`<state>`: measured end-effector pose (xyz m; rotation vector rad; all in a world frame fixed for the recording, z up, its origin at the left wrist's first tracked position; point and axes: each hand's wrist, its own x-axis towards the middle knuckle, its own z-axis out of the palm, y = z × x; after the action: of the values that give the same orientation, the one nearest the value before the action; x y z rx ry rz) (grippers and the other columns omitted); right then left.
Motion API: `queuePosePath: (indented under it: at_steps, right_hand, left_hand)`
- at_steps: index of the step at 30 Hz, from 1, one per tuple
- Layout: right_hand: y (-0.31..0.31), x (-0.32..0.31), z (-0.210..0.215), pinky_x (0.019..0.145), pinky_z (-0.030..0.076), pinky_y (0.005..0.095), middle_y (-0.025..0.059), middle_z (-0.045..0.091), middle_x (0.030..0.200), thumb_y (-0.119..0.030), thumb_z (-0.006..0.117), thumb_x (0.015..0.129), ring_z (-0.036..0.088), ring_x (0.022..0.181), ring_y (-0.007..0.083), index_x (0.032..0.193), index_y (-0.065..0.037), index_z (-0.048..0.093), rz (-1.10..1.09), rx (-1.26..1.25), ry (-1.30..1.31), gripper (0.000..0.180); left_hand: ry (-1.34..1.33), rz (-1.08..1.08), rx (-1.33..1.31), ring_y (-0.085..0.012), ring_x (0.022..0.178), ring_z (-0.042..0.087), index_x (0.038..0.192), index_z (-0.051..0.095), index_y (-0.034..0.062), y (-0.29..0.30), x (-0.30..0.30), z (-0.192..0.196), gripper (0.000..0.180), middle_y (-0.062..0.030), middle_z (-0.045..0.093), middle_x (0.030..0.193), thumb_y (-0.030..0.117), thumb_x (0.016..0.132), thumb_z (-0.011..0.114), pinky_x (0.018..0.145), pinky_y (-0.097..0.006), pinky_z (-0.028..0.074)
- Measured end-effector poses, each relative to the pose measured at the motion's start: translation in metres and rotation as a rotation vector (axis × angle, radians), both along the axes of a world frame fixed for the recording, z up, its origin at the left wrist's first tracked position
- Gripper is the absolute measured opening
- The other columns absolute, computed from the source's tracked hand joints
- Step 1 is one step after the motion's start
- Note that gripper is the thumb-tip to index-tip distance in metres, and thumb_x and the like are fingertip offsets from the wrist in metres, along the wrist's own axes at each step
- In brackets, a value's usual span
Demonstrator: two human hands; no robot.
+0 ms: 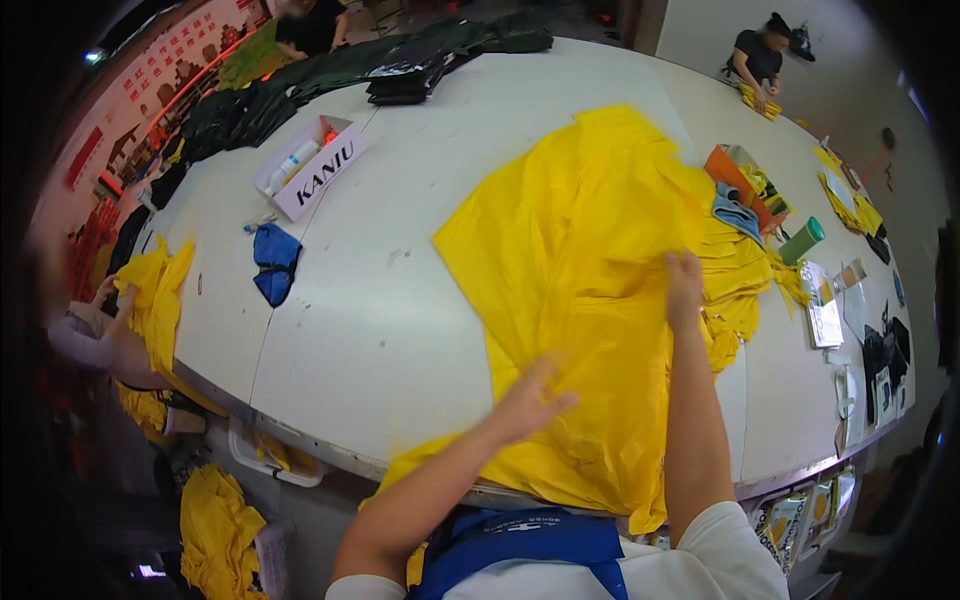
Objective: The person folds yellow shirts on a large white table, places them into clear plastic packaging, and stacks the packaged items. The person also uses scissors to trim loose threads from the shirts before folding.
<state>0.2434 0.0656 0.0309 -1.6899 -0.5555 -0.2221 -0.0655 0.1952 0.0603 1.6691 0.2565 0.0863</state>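
Note:
A large yellow garment (pixel 575 255) of thin, slightly shiny fabric lies spread in front of me, its lower end hanging over the table's near edge. My left hand (pixel 530 402) is over its lower left part, fingers apart and a little blurred, holding nothing. At the garment's right edge my right hand (pixel 684 288) is closed with the fabric pinched in its fingers. Just right of that hand lies a stack of folded yellow pieces (pixel 735 275), partly covered by the garment. A folded light-blue cloth (pixel 735 210) rests on the stack's far end.
An orange box (pixel 745 185), a green-capped bottle (pixel 803 240) and white papers (pixel 823 305) stand or lie at right. Left are a white box (pixel 312 165) and a blue pouch-like item (pixel 275 263). Dark garments (pixel 330 75) line the far edge. Other people handle yellow fabric at left and far right.

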Motion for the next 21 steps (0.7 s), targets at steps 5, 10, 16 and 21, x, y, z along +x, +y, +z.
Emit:
queuePosePath:
  at_steps: [5,10,16,21]
  right_hand:
    - [0.103,-0.199,0.045,0.091,0.039,0.0486,0.0177,0.055,0.102,-0.015,0.054,0.082,0.049,0.105,0.0386,0.093,-0.009,0.061,0.989,-0.269,-0.361,0.015]
    - [0.080,-0.241,0.038,0.101,0.036,0.0452,0.0138,0.057,0.118,-0.028,0.061,0.085,0.048,0.115,0.0357,0.101,-0.011,0.064,1.285,-0.478,-0.327,0.023]
    - [0.052,-0.053,-0.042,0.078,0.047,0.0368,0.0143,0.062,0.095,-0.009,0.063,0.084,0.059,0.087,0.0279,0.099,-0.002,0.060,0.036,-0.283,-0.070,0.017]
    - [0.049,0.061,-0.087,0.088,0.045,0.0431,0.0247,0.059,0.113,-0.031,0.067,0.081,0.057,0.101,0.0374,0.114,0.004,0.056,-0.265,-0.691,0.284,0.050]
  left_hand:
    - [-0.079,0.389,0.760,-0.0336,0.125,0.041,0.143,0.026,0.0119,0.078,0.059,0.083,0.080,-0.0206,0.042,0.135,0.024,0.079,0.072,0.100,-0.041,0.038]
    - [0.068,0.348,0.400,-0.0288,0.102,0.060,0.135,0.043,0.0077,0.165,0.001,0.018,0.058,-0.0165,0.061,0.110,0.005,0.080,0.063,0.087,-0.038,0.048]
    - [-0.210,1.369,-0.701,-0.0339,0.122,0.045,0.132,0.041,0.0026,0.227,-0.235,-0.086,0.051,-0.0176,0.047,0.131,0.022,0.088,0.060,0.100,-0.050,0.039]
    - [0.315,0.799,1.240,-0.0347,0.133,0.027,0.139,0.033,0.0082,0.172,-0.216,-0.071,0.088,-0.0185,0.031,0.142,0.027,0.066,0.079,0.109,-0.051,0.022]
